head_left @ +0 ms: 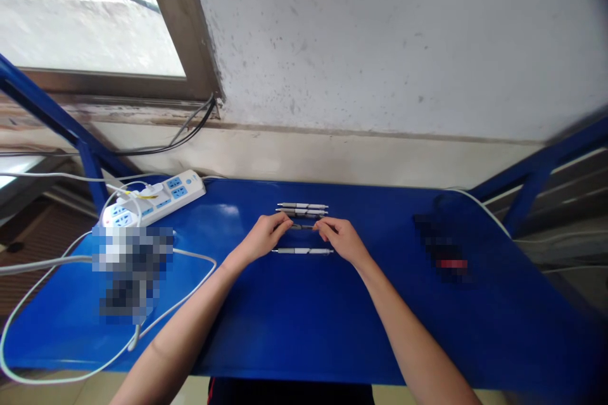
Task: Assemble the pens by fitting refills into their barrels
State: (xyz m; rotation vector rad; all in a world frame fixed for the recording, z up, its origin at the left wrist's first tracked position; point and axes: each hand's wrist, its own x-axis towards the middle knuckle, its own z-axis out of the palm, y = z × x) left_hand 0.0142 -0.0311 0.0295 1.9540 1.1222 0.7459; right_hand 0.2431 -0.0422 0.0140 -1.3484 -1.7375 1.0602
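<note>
Between my two hands a pen [303, 227] lies crosswise, pinched at both ends. My left hand [268, 234] closes on its left end, with thumb and forefinger together. At the other end, the fingers of my right hand [339, 237] are closed on the tip. Beyond my hands, a white and grey pen [303, 205] and a similar pen [300, 211] lie side by side on the blue table. Nearer to me, another white and grey pen [303, 251] rests parallel to them.
A white power strip [194, 185] with plugs in it sits at the table's back left. White cables [209, 259] loop over the left side of the blue table [294, 323]. Blurred dark objects [128, 294] lie at left, and a blurred dark and red object [441, 250] at right.
</note>
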